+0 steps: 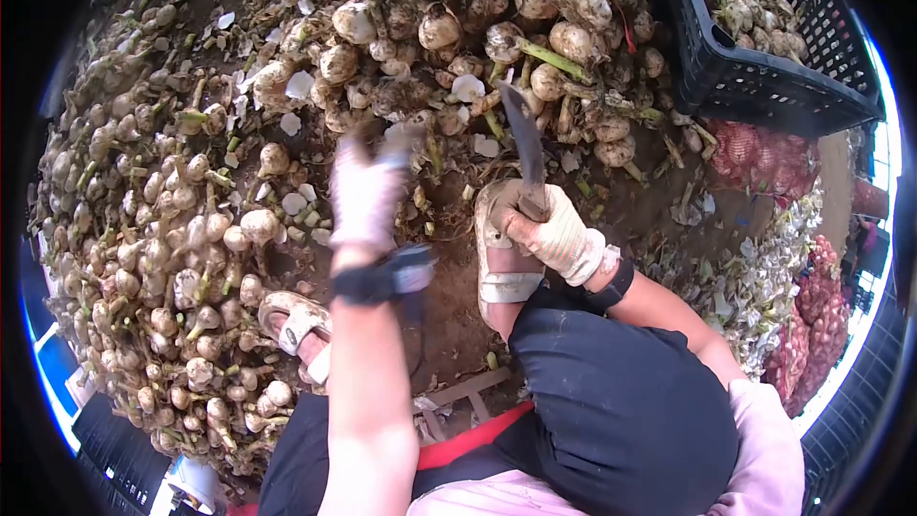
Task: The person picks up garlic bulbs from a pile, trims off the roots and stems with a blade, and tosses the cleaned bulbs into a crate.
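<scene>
My right hand (pixel 549 229), in a dirty white glove, is closed round the handle of a curved blade (pixel 523 134) that points up and away from me, above my sandalled foot. My left hand (pixel 368 186), also gloved, is stretched forward at the near edge of the heap of garlic bulbs (pixel 439 29). Motion smears its fingers, and I cannot make out what, if anything, they hold. Bulbs with green stems lie just beyond both hands.
Many trimmed bulbs (pixel 181 277) spread over the left side. At the back right stands a black crate (pixel 764 81) with garlic inside. Red net sacks (pixel 812 325) and pale peelings (pixel 755 268) lie at the right. My sandals (pixel 301 320) rest on the soil.
</scene>
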`<state>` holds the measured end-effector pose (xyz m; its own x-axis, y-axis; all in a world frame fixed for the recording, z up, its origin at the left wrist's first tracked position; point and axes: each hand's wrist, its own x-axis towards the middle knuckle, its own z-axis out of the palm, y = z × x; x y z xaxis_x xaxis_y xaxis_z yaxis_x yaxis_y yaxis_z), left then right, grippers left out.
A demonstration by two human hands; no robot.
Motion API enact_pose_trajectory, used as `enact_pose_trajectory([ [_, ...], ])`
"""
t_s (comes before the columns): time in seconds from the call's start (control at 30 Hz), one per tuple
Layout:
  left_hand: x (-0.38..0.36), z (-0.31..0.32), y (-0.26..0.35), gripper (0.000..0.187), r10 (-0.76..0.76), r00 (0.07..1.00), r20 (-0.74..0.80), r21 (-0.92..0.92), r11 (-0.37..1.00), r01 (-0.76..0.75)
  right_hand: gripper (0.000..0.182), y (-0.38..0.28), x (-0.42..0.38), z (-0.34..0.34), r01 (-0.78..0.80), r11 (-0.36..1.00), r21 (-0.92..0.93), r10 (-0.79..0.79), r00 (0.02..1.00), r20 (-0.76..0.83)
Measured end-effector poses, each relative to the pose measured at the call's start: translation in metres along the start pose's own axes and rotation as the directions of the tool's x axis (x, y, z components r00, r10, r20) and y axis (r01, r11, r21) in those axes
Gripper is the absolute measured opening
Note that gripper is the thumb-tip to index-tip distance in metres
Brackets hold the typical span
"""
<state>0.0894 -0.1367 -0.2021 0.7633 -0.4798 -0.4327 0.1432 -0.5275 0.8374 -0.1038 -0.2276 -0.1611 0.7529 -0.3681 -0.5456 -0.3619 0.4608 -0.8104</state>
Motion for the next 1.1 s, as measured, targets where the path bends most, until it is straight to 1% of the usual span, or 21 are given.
enact_pose_trajectory([
  [0.07,0.009,0.039,0.006,0.074,-0.084,0.993,0.082,0.580,0.814,0.021,0.007,0.008,-0.001,0.000,0.049,0.999,-0.018,-0.050,0.998,-0.032],
  [0.13,0.012,0.040,-0.014,0.068,0.029,0.997,0.074,0.180,0.983,-0.042,0.006,0.014,0.000,-0.006,0.188,0.981,-0.041,-0.188,0.982,0.004],
  [0.17,0.021,0.046,-0.050,0.053,0.084,0.995,0.045,-0.134,0.988,-0.077,0.006,0.006,-0.005,-0.006,0.072,0.997,0.041,-0.071,0.997,-0.020],
  [0.2,0.014,0.038,-0.051,0.049,0.026,0.991,0.135,-0.368,0.929,0.026,0.006,0.008,-0.007,-0.009,0.072,0.996,0.046,-0.071,0.997,-0.023],
  [0.3,-0.017,0.005,-0.029,0.050,-0.155,0.924,0.350,-0.551,0.764,0.336,0.007,0.020,-0.006,-0.024,0.057,0.998,-0.034,-0.060,0.993,-0.104],
  [0.4,-0.045,0.010,0.045,0.038,0.164,0.897,0.411,-0.699,0.688,0.194,0.009,0.008,-0.007,-0.018,-0.052,0.999,0.004,0.051,0.976,-0.213],
  [0.43,-0.067,0.014,0.096,0.043,0.184,0.870,0.458,-0.722,0.648,0.243,0.011,0.007,-0.008,-0.014,0.012,0.988,0.153,0.023,0.974,-0.227],
  [0.47,-0.076,0.023,0.111,0.052,0.346,0.776,0.527,-0.784,0.550,0.287,0.011,0.008,-0.007,-0.011,0.017,0.989,0.148,0.015,0.976,-0.217],
  [0.5,-0.089,0.030,0.134,0.057,0.534,0.734,0.419,-0.850,0.514,0.111,0.012,0.011,-0.004,-0.009,0.087,0.942,0.325,0.002,0.965,-0.262],
  [0.53,-0.081,0.033,0.128,0.051,0.572,0.737,0.361,-0.842,0.540,-0.006,0.013,0.018,0.000,-0.009,0.157,0.859,0.487,0.000,0.952,-0.307],
  [0.57,-0.068,0.031,0.131,0.048,0.529,0.794,0.299,-0.814,0.576,-0.077,0.013,0.044,0.004,-0.031,0.168,0.962,-0.217,-0.227,0.932,-0.284],
  [0.6,-0.053,0.027,0.134,0.045,0.489,0.840,0.233,-0.777,0.613,-0.141,0.013,0.032,-0.003,-0.029,0.077,0.996,0.047,-0.058,0.949,-0.308],
  [0.67,-0.008,0.030,0.078,0.044,0.195,0.977,-0.080,-0.705,0.682,-0.194,0.012,0.021,-0.009,-0.030,0.023,0.994,0.103,0.001,0.973,-0.231],
  [0.7,0.004,0.027,0.061,0.050,-0.037,0.988,-0.148,-0.633,0.771,-0.066,0.012,0.019,-0.008,-0.029,0.023,0.994,0.108,0.003,0.972,-0.234],
  [0.8,0.052,0.052,-0.014,0.065,-0.295,0.948,-0.115,-0.695,0.706,0.135,0.013,0.021,-0.004,-0.023,-0.001,0.998,-0.060,-0.016,0.963,-0.271],
  [0.87,0.060,0.067,-0.019,0.070,-0.164,0.971,-0.172,-0.450,0.890,0.070,0.015,0.021,-0.004,-0.022,0.089,0.996,-0.017,-0.091,0.964,-0.249],
  [0.93,0.074,0.070,-0.030,0.068,-0.184,0.970,-0.162,-0.567,0.822,0.061,0.014,0.020,-0.004,-0.024,0.106,0.994,-0.003,-0.104,0.968,-0.230],
  [1.0,0.077,0.062,-0.051,0.065,-0.058,0.998,-0.006,-0.678,0.734,0.038,0.010,0.018,-0.004,-0.023,0.134,0.991,0.019,-0.124,0.952,-0.280],
  [1.03,0.051,0.056,-0.031,0.059,0.049,0.982,-0.182,-0.543,0.828,-0.142,0.010,0.020,-0.003,-0.024,0.137,0.990,0.023,-0.125,0.951,-0.283],
  [1.07,0.034,0.049,-0.019,0.056,-0.060,0.992,-0.114,-0.729,0.683,-0.043,0.009,0.023,-0.003,-0.027,0.073,0.997,-0.023,-0.076,0.960,-0.269],
  [1.1,0.016,0.036,-0.010,0.056,0.039,0.999,-0.032,-0.707,0.705,-0.051,0.009,0.025,-0.003,-0.029,0.006,0.998,-0.070,-0.024,0.966,-0.258],
])
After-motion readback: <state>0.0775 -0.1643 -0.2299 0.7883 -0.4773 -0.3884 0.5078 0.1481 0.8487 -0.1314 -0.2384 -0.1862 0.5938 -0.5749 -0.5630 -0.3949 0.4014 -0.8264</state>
